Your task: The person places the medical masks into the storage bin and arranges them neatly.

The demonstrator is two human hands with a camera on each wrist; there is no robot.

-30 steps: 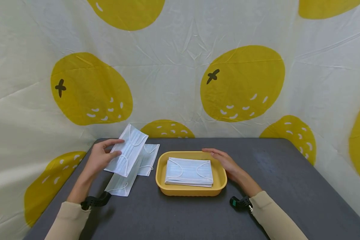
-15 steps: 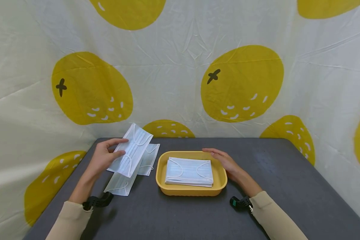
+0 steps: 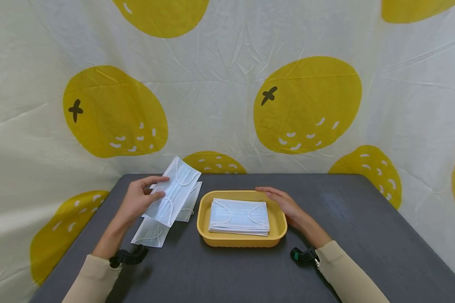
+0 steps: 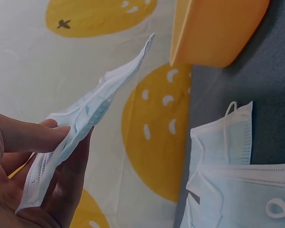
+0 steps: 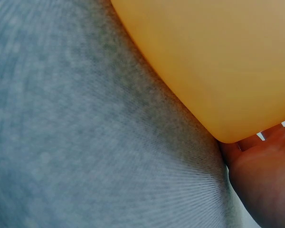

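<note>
My left hand (image 3: 138, 202) pinches a white face mask (image 3: 174, 191) by its left edge and holds it lifted above the dark table. In the left wrist view the mask (image 4: 80, 118) sits between thumb and fingers (image 4: 35, 137). Two more masks (image 3: 153, 231) lie on the table beneath it, seen also as loose masks (image 4: 228, 185). A yellow tray (image 3: 242, 242) holds a flat stack of masks (image 3: 239, 216). My right hand (image 3: 282, 202) rests with straight fingers against the tray's right rim; the tray's wall (image 5: 213, 61) fills the right wrist view.
The grey table (image 3: 356, 235) stretches to the right and front of the tray. A cream cloth with yellow fruit prints (image 3: 307, 105) hangs behind and at both sides of the table.
My left hand has carried the held mask a little to the right, toward the tray. The right hand and the tray have stayed in place.
</note>
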